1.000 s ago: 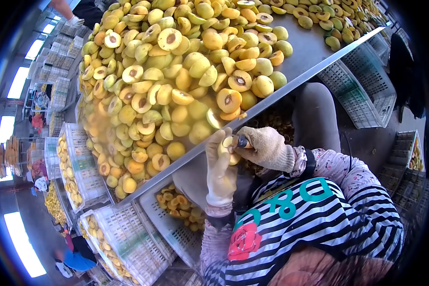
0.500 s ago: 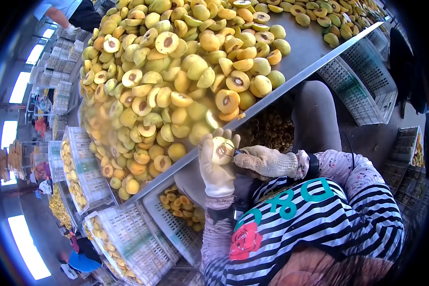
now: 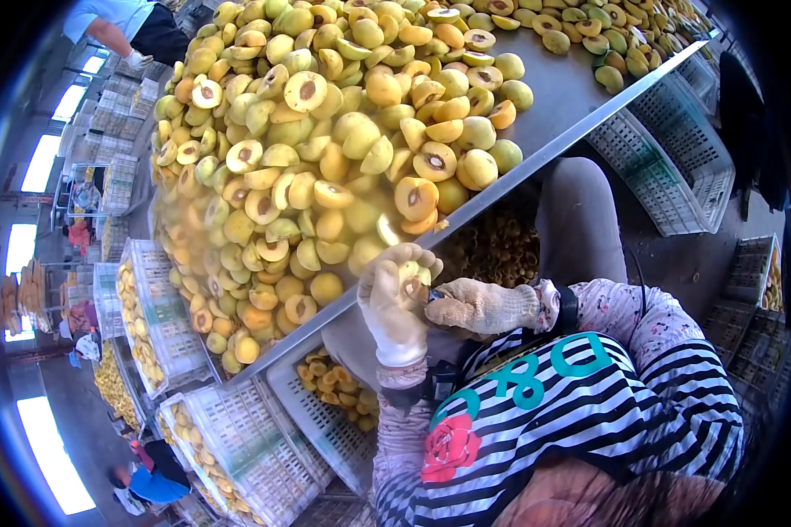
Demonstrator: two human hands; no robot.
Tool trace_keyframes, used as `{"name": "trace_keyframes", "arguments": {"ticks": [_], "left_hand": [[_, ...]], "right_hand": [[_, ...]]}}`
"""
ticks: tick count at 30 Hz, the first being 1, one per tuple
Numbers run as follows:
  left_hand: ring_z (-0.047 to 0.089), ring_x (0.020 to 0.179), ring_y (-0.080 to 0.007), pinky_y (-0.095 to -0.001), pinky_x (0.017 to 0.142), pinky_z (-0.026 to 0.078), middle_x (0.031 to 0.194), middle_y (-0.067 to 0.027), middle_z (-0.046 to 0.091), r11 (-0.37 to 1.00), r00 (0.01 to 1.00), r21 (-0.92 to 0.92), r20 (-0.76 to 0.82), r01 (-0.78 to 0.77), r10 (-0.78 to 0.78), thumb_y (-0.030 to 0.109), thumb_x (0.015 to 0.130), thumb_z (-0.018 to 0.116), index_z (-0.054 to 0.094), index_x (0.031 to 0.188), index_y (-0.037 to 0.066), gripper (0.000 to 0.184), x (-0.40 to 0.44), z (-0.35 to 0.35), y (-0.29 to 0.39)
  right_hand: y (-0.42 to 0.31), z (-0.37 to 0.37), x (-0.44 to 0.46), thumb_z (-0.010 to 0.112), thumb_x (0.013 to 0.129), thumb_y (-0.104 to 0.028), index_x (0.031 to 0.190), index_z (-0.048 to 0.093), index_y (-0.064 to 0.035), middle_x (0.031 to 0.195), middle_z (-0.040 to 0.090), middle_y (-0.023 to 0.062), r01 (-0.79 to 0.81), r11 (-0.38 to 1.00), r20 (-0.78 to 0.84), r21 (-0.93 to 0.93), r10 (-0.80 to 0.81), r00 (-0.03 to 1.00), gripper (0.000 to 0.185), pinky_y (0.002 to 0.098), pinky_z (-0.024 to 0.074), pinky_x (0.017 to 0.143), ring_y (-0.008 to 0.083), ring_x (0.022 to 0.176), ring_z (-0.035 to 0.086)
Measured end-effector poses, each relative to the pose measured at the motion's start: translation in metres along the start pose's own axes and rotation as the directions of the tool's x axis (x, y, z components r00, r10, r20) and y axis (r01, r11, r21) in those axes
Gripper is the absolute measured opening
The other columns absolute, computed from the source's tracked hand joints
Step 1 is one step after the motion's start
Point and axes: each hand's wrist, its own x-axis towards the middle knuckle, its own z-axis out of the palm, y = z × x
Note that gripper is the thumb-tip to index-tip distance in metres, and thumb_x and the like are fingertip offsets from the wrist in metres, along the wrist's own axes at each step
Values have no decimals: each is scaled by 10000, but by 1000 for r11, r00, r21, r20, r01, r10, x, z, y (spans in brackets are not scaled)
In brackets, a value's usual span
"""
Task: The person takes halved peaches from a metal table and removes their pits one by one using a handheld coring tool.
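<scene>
My left hand, in a pale glove, is closed around a halved yellow peach. Its cut face is turned toward my right hand, and the curled fingers cover part of it. My right hand, also gloved, grips a small dark tool whose tip meets the cut face near the brown pit. Most of that tool is hidden by the glove. Both hands are above my lap, just on my side of the metal table edge.
A large heap of peach halves covers the metal table. Below its edge lie brown pits. A crate holding peach pieces stands left of my leg, and another crate at right. Other people are farther off at left.
My left fingers have curled further over the peach half, so less of its cut face shows. My right hand has shifted slightly down with the tool still at the fruit.
</scene>
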Motion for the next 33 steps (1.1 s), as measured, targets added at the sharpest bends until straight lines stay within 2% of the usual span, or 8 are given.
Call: {"name": "trace_keyframes", "arguments": {"ticks": [3, 8, 10, 13, 17, 25, 28, 33], "left_hand": [[675, 915, -284, -458, 822, 597, 1062, -155, 665, 980, 979, 20, 55, -197, 196, 343, 1013, 587, 639, 1058, -6, 356, 0, 16, 1], [686, 838, -303, -416, 772, 583, 952, -199, 686, 988, 977, 136, 208, -73, 44, 322, 1007, 594, 666, 1018, -13, 343, 10, -11, 5], [687, 807, -303, -397, 740, 571, 888, -205, 696, 986, 965, 161, 262, -33, -11, 298, 989, 613, 694, 966, -10, 320, 13, -12, 11], [678, 761, -207, -231, 566, 482, 883, -143, 721, 991, 955, 121, 295, -52, 14, 100, 933, 518, 720, 945, -22, 236, 16, -13, 12], [668, 775, -192, -246, 638, 510, 896, -140, 720, 984, 912, 155, 410, -82, 11, 57, 929, 528, 721, 945, -46, 219, 21, -23, 18], [666, 852, -175, -246, 661, 513, 995, -135, 712, 962, 955, 123, 204, -242, 214, -24, 942, 531, 713, 995, -26, 190, 8, -18, 7], [667, 861, -188, -268, 711, 528, 997, -135, 704, 966, 950, 140, 260, -217, 175, -46, 928, 533, 716, 988, -29, 193, 10, -26, 3], [671, 860, -198, -304, 792, 538, 968, -136, 701, 983, 864, 179, 491, 29, -115, -68, 896, 544, 722, 954, -41, 189, 20, -45, 26]], "right_hand": [[7, -2, 2, 562, 1024, -402, 1057, 661, -15, 849, 651, 84, 64, 998, 9, 24, -64, 998, 401, 347, 481, 762, 180, 790, 578], [7, -2, 2, 573, 1017, -405, 1020, 663, -18, 844, 651, 49, 134, 980, -44, -148, -142, 989, 397, 329, 491, 759, 171, 807, 606], [8, -14, 4, 575, 1013, -419, 1054, 669, -17, 864, 664, 72, -170, 985, 129, -7, 169, 977, 415, 348, 498, 781, 190, 827, 620], [6, -9, 7, 572, 1009, -449, 1101, 674, -14, 868, 667, 101, -112, 989, 89, -100, 121, 989, 457, 373, 504, 800, 223, 843, 628], [9, -4, 10, 578, 1006, -441, 1098, 673, -8, 840, 650, 132, 34, 987, 30, -158, -30, 999, 453, 384, 506, 804, 238, 828, 626], [0, -12, 18, 558, 1014, -482, 1004, 633, 3, 759, 613, 74, -189, 981, 126, -46, 193, 973, 491, 361, 499, 710, 211, 741, 611], [3, -8, 20, 557, 1016, -491, 1010, 649, 9, 748, 611, 81, 157, 887, 1, -434, -175, 985, 509, 363, 492, 703, 198, 733, 601], [11, -8, 20, 525, 1015, -556, 827, 571, -94, 575, 468, -8, -253, 967, 239, -24, 252, 938, 501, 276, 354, 434, 109, 464, 434]]}}
